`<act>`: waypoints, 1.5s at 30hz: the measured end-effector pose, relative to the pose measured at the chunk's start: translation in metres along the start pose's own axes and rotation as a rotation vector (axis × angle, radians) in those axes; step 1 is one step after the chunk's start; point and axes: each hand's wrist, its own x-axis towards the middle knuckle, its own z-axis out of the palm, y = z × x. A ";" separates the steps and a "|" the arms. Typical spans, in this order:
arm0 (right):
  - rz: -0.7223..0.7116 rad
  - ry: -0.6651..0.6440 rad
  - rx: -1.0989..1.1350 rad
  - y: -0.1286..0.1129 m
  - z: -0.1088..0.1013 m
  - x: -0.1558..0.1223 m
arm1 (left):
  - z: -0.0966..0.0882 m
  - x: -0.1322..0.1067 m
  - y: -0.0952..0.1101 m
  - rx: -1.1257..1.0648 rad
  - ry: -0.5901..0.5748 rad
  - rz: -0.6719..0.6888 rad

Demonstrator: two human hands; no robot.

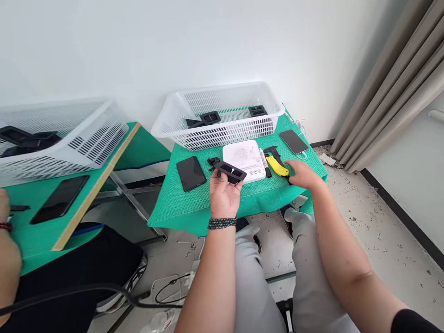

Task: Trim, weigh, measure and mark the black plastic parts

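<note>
My left hand (225, 193) is closed on a black rectangular plastic part (230, 172), holding it up in front of a white scale (245, 159) on the green-covered table (194, 203). My right hand (302, 175) rests palm down on the table, its fingertips at a yellow utility knife (276, 166). The fingers curl slightly and I cannot see whether they grip anything. A marker pen (264, 163) and a black caliper (274, 151) lie beside the knife. A small black piece (212, 162) sits left of the scale.
A white basket (222, 115) with black parts stands at the back of the table. Phones lie at left (190, 173) and right (293, 141). Another person's arm (7, 259) is at a second green table (41, 217) with a basket (58, 138) and phone (59, 198). Curtain at right.
</note>
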 end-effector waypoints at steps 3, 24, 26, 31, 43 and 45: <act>0.000 -0.102 -0.133 -0.005 -0.005 -0.009 | 0.004 -0.001 0.000 -0.010 0.008 -0.006; -0.030 0.385 0.354 0.002 0.008 0.005 | 0.004 -0.001 -0.004 0.083 -0.016 0.057; -0.124 0.443 0.523 -0.016 0.018 0.001 | 0.009 -0.003 -0.008 0.139 -0.025 0.109; -0.325 0.145 0.949 -0.074 0.062 -0.009 | 0.024 -0.016 -0.027 0.411 -0.028 0.253; 0.151 0.215 1.540 -0.099 0.079 0.006 | 0.002 0.026 -0.004 1.139 0.167 0.580; 0.249 0.277 1.627 -0.099 0.077 0.010 | -0.004 0.039 -0.003 1.289 0.220 0.499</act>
